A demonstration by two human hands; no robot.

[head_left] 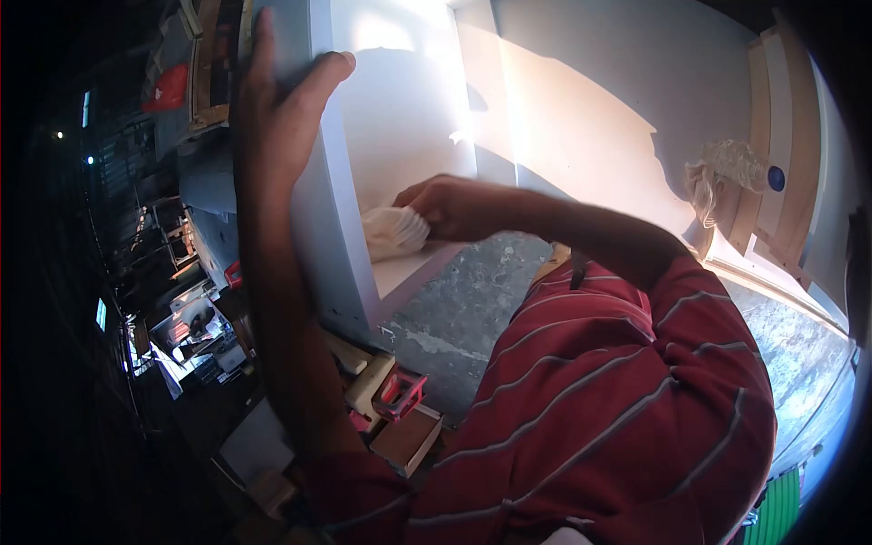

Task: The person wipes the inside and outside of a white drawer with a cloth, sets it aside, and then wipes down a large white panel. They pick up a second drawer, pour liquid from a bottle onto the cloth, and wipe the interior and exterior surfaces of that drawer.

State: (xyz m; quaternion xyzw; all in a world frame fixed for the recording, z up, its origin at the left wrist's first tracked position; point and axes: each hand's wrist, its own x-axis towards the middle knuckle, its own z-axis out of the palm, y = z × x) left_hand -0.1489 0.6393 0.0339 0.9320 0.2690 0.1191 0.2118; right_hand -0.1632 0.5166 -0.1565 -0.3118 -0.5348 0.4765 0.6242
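Note:
My right hand (431,204) is closed around a bunched cream cloth (397,232) with a ribbed edge. The cloth is pressed to the inner surface of a white box-like cabinet (391,136), near its lower end. Higher up, my left hand (289,113) lies along the cabinet's side panel (320,209), thumb and fingers stretched apart, the thumb reaching over the edge. Some of the left fingers are in shadow. Bright light and arm shadows fall across the white panels.
A crumpled pale, see-through bundle (722,177) lies on the right panel beside a round blue object (776,178). Below are the grey floor (463,295), a red-framed tool (401,394) and a brown box (406,440). A red object (168,88) is at upper left.

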